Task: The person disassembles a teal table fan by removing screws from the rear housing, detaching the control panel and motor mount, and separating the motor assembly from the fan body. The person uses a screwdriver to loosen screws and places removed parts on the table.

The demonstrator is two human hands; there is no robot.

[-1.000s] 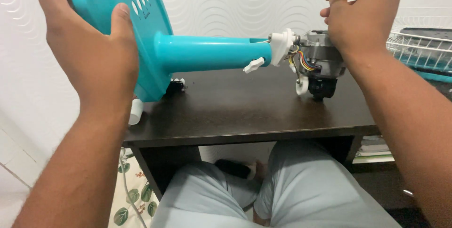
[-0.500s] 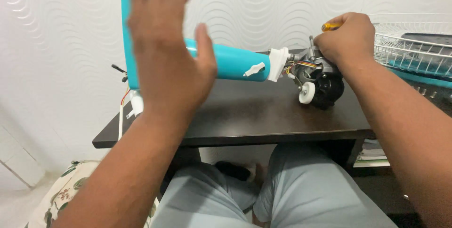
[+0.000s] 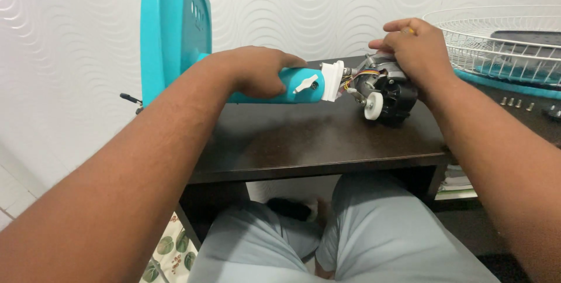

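smooth teal plastic fan stand [image 3: 292, 86] lies sideways on the dark table [image 3: 304, 137] — base left, bare metal motor [image 3: 383, 87] right; left hand [image 3: 257, 72] wraps the pole, right hand [image 3: 412, 46] cups the motor.

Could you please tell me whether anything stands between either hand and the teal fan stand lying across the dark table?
Nothing visible does. The left hand is already wrapped around the teal plastic fan column, and the right hand rests directly on the exposed grey-and-black motor at its end.
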